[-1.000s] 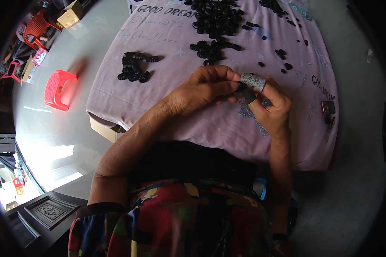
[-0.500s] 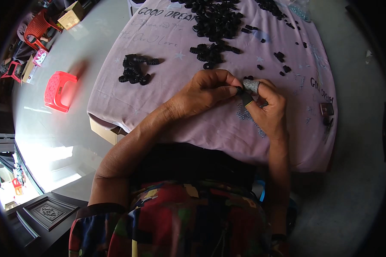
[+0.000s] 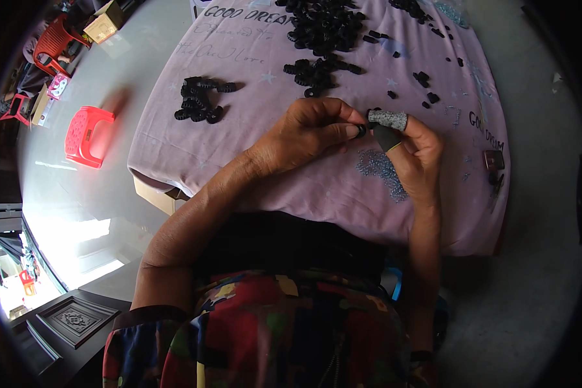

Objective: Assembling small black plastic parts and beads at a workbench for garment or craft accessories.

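Note:
My left hand (image 3: 317,129) pinches a small round black piece (image 3: 361,132), ring-like at its edge, between thumb and forefinger. Close beside it, my right hand (image 3: 417,155) has forefinger and thumb pressed together, with a small black piece (image 3: 371,118) at their tips. A grey knitted sleeve (image 3: 389,119) covers that forefinger, and a dark finger cot (image 3: 387,138) with a yellow rim covers the thumb. Under and beside the right hand, a patch of tiny shiny blue-grey bits (image 3: 383,169) lies on the pink cloth (image 3: 291,187).
A large heap of black ribbed pieces (image 3: 320,32) is at the far middle, a smaller cluster (image 3: 199,100) at left. Loose black bits (image 3: 421,79) lie at right, near a dark red box (image 3: 493,160). A red stool (image 3: 89,137) stands on the floor at left.
My hands have drawn slightly apart, the right one moving a little to the right. The black piece in my left fingers and the shiny bits now show more fully.

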A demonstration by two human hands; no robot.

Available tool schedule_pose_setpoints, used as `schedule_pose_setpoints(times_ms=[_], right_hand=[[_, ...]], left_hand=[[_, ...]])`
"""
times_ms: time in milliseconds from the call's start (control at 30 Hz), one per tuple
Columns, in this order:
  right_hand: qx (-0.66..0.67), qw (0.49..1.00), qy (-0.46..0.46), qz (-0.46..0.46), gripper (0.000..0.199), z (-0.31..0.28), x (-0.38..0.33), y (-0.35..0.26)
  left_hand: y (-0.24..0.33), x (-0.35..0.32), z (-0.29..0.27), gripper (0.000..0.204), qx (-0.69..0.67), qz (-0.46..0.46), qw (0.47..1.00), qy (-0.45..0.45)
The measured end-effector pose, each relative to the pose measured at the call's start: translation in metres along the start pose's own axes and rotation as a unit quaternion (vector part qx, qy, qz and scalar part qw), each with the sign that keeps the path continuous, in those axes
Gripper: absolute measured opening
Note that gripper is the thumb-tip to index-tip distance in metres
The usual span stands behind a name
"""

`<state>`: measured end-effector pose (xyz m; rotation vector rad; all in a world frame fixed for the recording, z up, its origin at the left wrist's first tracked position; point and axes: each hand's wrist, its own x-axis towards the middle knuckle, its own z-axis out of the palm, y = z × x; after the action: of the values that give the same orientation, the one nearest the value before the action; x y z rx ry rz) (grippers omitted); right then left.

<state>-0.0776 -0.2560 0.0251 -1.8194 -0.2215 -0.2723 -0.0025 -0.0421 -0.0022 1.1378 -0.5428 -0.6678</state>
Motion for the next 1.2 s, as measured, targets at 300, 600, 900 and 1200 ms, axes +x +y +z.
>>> schedule_pose_setpoints(times_ms=[300,600,900,1200], right_hand=[[-0.015,0.998,-0.017,0.057,0.021,0.002,0.001,-0.002],[0.006,0.998,0.008,0.055,0.019,0.007,0.002,-0.002],[0.036,0.993,-0.012,0.113,0.017,0.004,0.002,-0.009],[0.024,0.992,-0.015,0.125,0.015,0.004,0.003,-0.012]], left_hand=[[-0.004,0.0,-0.003,0.016,0.002,-0.004,1.0,0.002],[-0.004,-0.001,-0.001,0.014,0.045,0.022,0.999,0.015],[0.001,-0.003,-0.005,0.016,0.019,-0.002,1.0,-0.006],[-0.001,-0.002,-0.003,0.012,0.043,0.004,0.999,-0.002]])
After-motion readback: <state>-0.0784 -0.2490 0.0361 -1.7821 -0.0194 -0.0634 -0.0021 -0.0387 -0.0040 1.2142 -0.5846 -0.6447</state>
